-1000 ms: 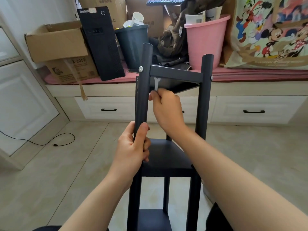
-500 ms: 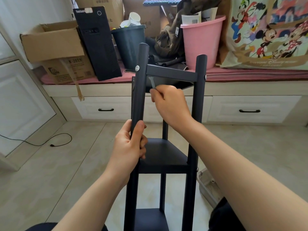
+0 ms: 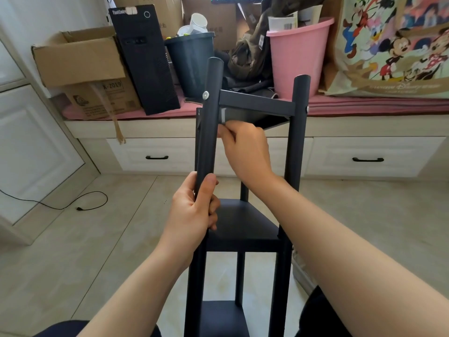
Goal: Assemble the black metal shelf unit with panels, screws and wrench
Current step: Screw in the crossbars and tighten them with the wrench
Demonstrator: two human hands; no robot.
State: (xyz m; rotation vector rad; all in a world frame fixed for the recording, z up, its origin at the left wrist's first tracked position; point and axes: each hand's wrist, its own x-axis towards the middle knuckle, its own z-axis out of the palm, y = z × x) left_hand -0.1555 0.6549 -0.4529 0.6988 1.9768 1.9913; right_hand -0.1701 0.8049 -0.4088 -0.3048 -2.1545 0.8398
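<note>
The black metal shelf unit stands upright in front of me, with three triangular panels between round posts. A silver screw head shows on the near left post at the top panel. My left hand grips that post below the top panel. My right hand pinches a small silver wrench, blurred, just under the top panel beside the left post. A second screw sits on the right post.
A bench with drawers runs behind the shelf, loaded with a cardboard box, a black computer case, a dark bin, a pink bucket and a cartoon bag. A cable lies on the tiled floor.
My right hand has turned the wrench under the top panel, so its silver end now shows blurred beside the post. The left hand keeps its grip on the post.
</note>
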